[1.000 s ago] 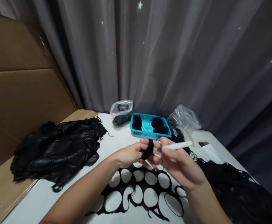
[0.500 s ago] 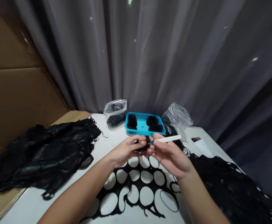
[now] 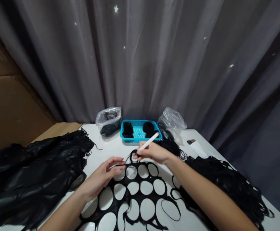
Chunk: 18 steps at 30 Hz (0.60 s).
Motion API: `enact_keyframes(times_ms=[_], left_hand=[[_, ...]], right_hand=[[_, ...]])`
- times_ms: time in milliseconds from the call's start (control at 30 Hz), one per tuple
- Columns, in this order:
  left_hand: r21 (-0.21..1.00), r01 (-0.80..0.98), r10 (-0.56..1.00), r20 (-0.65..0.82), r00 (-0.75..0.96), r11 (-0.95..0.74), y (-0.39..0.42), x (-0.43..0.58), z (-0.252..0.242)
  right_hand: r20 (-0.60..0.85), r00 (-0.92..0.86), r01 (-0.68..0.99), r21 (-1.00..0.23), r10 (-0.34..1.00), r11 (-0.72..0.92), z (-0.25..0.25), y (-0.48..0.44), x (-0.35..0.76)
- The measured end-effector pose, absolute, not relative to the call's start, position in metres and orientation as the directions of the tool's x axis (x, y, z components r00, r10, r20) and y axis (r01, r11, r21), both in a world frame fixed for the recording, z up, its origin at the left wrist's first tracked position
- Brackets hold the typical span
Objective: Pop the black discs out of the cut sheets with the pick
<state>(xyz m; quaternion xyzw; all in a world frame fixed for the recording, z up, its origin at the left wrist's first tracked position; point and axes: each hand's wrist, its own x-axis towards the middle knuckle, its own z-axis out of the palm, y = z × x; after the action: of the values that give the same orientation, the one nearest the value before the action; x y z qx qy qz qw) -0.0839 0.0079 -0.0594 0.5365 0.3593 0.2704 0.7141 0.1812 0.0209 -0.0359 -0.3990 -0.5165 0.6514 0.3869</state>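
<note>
A black sheet with several round cut-outs [image 3: 135, 195] lies flat on the white table [image 3: 111, 147] in front of me. My left hand [image 3: 101, 178] rests on its upper left part, fingers curled and pinching the sheet's top edge. My right hand [image 3: 153, 153] grips a white pen-like tool [image 3: 148, 141] whose tip meets a small black ring [image 3: 133, 155] at the sheet's top edge.
A blue basket [image 3: 140, 131] with black rings stands at the back, between two clear plastic bags [image 3: 108, 120] [image 3: 172, 120]. Black material is heaped at the left [image 3: 34, 176] and at the right [image 3: 226, 186]. A cardboard panel [image 3: 12, 106] stands left; grey curtain behind.
Both hands came down from mid-air to the sheet. The black ring left my left fingers and now sits at the sheet's top edge under the tool tip. The camera turned left.
</note>
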Motion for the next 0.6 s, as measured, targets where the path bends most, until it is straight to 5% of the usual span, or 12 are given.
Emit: enact_keyframes(times_ms=[100,200,600], left_hand=[[0.977,0.197,0.804,-0.181,0.567,0.082,0.009,-0.097,-0.066],[0.959,0.281,0.848,-0.126,0.515,-0.028,0.010,-0.108,-0.072],[0.855,0.465,0.885,-0.014,0.466,-0.231,0.015,-0.120,-0.071]], right_hand=[[0.048,-0.210,0.298,-0.948,0.976,0.111,-0.030,0.070,0.219],[0.166,-0.124,0.476,-0.855,0.978,0.206,-0.032,0.108,0.259],[0.257,-0.173,0.824,-0.491,0.951,0.282,-0.085,0.098,0.297]])
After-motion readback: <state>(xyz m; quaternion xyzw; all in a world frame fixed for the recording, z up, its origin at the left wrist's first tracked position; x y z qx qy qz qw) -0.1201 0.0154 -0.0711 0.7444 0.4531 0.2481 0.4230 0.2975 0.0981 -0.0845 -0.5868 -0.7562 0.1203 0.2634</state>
